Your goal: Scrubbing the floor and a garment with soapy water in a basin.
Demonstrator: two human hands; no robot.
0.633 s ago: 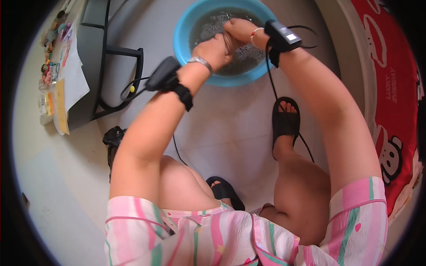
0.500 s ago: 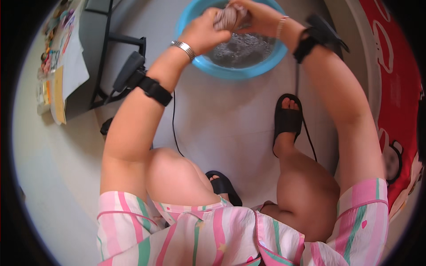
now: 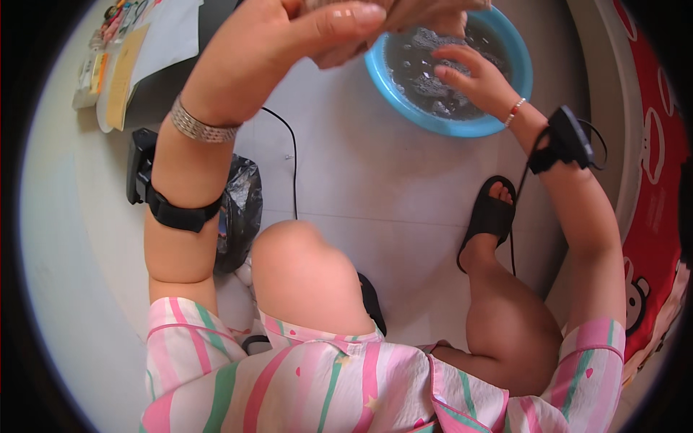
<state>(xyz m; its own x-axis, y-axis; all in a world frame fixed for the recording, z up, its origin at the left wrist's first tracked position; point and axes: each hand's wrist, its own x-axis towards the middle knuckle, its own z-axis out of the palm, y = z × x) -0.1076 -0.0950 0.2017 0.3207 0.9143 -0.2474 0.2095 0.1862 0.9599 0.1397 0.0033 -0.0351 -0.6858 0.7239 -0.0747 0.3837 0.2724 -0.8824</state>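
Note:
A damp-looking brownish-pink cloth [image 3: 422, 13] hangs from my left hand [image 3: 260, 54], raised at the top of the view with the thumb pressed along the cloth's near side. The picture's upper edge cuts off part of both. Below and to the right stands a light blue basin [image 3: 451, 128] of murky grey water [image 3: 462, 68] with patches of suds. Over the basin's right part is my right hand [image 3: 480, 79], empty, its thumb and fingers apart. It is free of the cloth.
A dark table [image 3: 155, 83] with papers and small items stands at far left. Beneath it, by my left arm, is a black plastic bag [image 3: 242, 209]. A thin black cable [image 3: 294, 159] crosses the floor. Red patterned fabric [image 3: 653, 180] lines the right side.
Both hands gripped the bunched cloth over the basin; now my right hand has let go. My left hand has lifted the cloth nearer, looser and more spread. The view has shifted.

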